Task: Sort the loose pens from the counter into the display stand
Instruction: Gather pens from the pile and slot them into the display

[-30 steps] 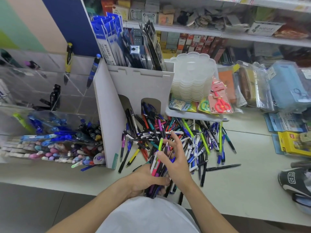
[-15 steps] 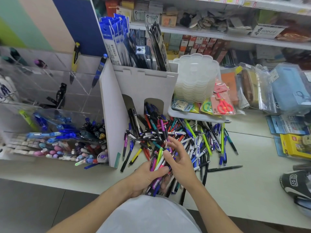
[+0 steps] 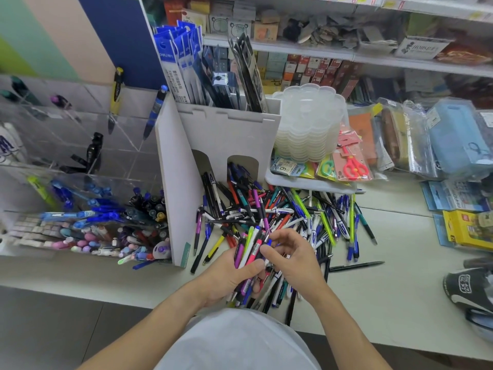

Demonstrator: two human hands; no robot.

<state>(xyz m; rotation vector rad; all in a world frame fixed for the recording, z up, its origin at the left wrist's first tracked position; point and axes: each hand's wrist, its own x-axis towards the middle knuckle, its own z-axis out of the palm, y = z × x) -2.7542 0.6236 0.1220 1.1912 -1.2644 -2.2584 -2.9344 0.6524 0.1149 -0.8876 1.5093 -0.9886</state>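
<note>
A big heap of loose pens (image 3: 290, 217) in many colours lies on the white counter (image 3: 386, 295), in front of a grey display stand (image 3: 213, 134). My left hand (image 3: 226, 279) grips a bundle of pens (image 3: 250, 249), pink, purple, white and lime, their tips pointing up. My right hand (image 3: 293, 260) is against the bundle's right side, its fingers curled and pinching a pen at the top of the bundle. A clear acrylic pen display (image 3: 80, 198) with sorted pens stands at the left.
A stack of clear plastic trays (image 3: 309, 121) and packaged scissors (image 3: 352, 166) sit on a raised tray behind the heap. Bagged pencil cases (image 3: 453, 140) and yellow boxes (image 3: 466, 231) lie at the right. A lone black pen (image 3: 354, 266) lies apart. Shelves run along the back.
My right hand has drawn back from the heap to the bundle in my left hand, fingers curling onto a pen there. The bundle has risen slightly.
</note>
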